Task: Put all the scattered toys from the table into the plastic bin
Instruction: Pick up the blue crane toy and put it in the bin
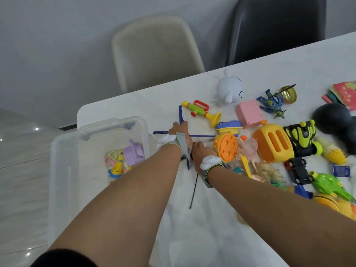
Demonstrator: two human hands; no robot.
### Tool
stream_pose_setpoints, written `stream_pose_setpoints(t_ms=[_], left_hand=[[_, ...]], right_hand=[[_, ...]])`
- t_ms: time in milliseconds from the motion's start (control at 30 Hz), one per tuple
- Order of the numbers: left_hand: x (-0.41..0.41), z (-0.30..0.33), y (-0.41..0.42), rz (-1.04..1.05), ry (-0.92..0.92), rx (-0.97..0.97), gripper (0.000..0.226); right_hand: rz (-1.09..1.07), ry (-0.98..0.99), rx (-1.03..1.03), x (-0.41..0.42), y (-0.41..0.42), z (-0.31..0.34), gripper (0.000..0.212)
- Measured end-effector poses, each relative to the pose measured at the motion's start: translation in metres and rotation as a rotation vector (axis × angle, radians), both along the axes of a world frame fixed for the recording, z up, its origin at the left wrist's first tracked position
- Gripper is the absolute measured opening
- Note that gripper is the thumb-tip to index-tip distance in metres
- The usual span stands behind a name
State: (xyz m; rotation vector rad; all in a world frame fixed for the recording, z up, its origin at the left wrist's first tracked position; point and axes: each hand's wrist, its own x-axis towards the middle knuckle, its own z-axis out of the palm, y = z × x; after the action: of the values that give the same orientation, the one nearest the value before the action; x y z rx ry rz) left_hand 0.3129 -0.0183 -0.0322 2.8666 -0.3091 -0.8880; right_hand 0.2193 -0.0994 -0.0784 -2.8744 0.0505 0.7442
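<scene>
Both hands are stretched out over the white tabletop (192, 237) toward a thin blue frame toy (180, 114) that lies near the tabletop's left end. The left hand (178, 130) is curled around a blue bar of that frame, right where the bars cross. The right hand (202, 151) sits just beside it with fingers bent down onto something dark, though what exactly is gripped can't really be made out from here. Both wrists are wrapped in grey straps with white puffy pieces on them. The plastic bin (63, 170) is parked past the left edge of the tabletop, clear-walled, and a few toys are already in it: a purple piece (133, 153), a yellow figure (118, 165) and pink scissors (109, 158). Lots of toys are spread toward the right side of the tabletop: a green and yellow trumpet (202, 111), a white figure (229, 89) near the far edge, a pink box (249, 112), a yellow toaster (273, 143), a round orange toy (227, 147), a blue action figure (271, 102), a small black car (297, 170) and a blonde doll (269, 172). A thin black stick (193, 191) lies on the tabletop between the forearms. A cream chair (154, 53) and a black chair (277, 29) are pushed up at the far edge.
</scene>
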Motion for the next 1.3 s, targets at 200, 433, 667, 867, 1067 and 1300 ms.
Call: stream_pose_setpoints(t_ms=[200,433,667,867,1067,1300], left_hand=[[-0.002,0.015,0.002,0.105,-0.102,-0.16,0.04],[-0.01,0.053,0.008,0.168,-0.218,-0.267,0.048],[-0.036,0.097,0.016,0.268,-0.328,-0.476,0.046],[-0.06,0.14,0.027,0.388,-0.427,-0.693,0.047],[-0.091,0.165,0.038,0.413,-0.459,-0.787,0.042],[-0.111,0.189,0.061,0.421,-0.492,-0.823,0.04]], right_hand=[[-0.096,0.0,0.038,-0.006,-0.001,0.013,0.034],[-0.189,-0.125,0.204,-0.023,-0.008,0.048,0.032],[-0.315,-0.287,0.449,-0.039,-0.013,0.084,0.042],[-0.457,-0.423,0.56,-0.056,-0.015,0.123,0.047],[-0.51,-0.539,0.668,-0.08,-0.011,0.151,0.052],[-0.491,-0.67,0.706,-0.09,0.004,0.178,0.05]])
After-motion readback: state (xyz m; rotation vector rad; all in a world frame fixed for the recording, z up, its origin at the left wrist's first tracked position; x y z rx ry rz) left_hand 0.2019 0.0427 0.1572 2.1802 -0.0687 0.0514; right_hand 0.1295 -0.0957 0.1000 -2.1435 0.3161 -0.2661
